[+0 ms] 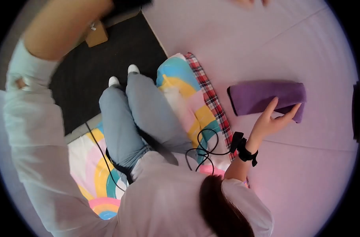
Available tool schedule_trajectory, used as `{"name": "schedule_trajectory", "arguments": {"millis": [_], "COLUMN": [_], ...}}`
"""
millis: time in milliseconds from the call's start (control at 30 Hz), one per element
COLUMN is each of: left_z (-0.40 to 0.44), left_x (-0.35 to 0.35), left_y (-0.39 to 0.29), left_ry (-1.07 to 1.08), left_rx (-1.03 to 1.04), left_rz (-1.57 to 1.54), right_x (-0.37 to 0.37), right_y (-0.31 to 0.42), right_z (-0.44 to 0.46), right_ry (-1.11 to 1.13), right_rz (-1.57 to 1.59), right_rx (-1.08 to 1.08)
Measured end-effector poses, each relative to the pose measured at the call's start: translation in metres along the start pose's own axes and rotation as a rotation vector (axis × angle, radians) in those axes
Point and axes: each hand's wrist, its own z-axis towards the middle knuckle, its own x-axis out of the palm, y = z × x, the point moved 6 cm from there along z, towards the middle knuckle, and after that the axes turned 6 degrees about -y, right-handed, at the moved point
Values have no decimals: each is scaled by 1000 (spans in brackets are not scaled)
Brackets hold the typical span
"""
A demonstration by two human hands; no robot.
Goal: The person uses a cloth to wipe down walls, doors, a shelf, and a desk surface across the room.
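With little of the left hand (251, 2) shown at the top edge, its grip cannot be told, while at right a folded purple cloth (253, 94) on the pale pink surface (318, 136) is touched by the open right hand (265, 123), seemingly being adjusted, for which light pressure is called for.

the left arm (37, 118) is raised and bent, the right hand (272, 120) palm-down, fingers (271, 106) spread.

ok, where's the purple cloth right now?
Head view, right side: the folded purple cloth lies on the pale surface, under the fingertips of the right hand, just right of the red plaid edging.
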Motion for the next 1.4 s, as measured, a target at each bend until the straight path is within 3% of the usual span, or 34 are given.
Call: {"name": "schedule_trajectory", "arguments": {"millis": [100,167,267,367,433,467,567,633,733,767,867,900,1000,1133,1167,1200,1400], "left_z": [2,2,5,8,-1,-6,-24,-44,-56,-53,-35,-34,-28,-33,-35,-38,-70], "left_x": [63,109,149,165,192,209,241,286,242,223,216,223,221,239,239,250,255], "left_y": [-81,-114,-151,-146,-131,-125,-133,-138,-148,-151,-158,-165,-181,-169,-162,-157,-98], "left_ry": [-252,134,392,55,-57,-114,-91,-125,-390,-433,-324,-259,-211,-179,-328,-320,-342], "left_rx": [192,52,16,-126,-318,-413,-529,-513,-645,-587,-494,-567,-770,-992,-953,-966,-1128], "left_rz": [-245,-444,-359,-388,-493,-551,-619,-614,-565,-471,-916,-980,-1204,-1164,-1020,-1006,-778], "right_x": [1,3,14,35,58,63,76,71,51,40,18,11,10,43,51,57,133], "right_y": [-13,-21,-22,-34,-43,-34,-33,-31,-31,-30,-20,-23,-28,-42,-45,-40,-9], "right_z": [2,-5,-7,-18,-27,-29,-48,-67,-85,-87,-74,-72,-57,-42,-39,-34,-17], "right_ry": [66,139,158,198,242,161,372,440,468,440,411,350,175,301,340,369,565], "right_rz": [-59,-86,-254,-433,-471,-469,-212,-18,292,204,341,267,373,531,392,297,272], "right_rx": [-62,22,-252,-335,-369,-450,-234,53,338,206,362,239,297,682,479,328,243]}}
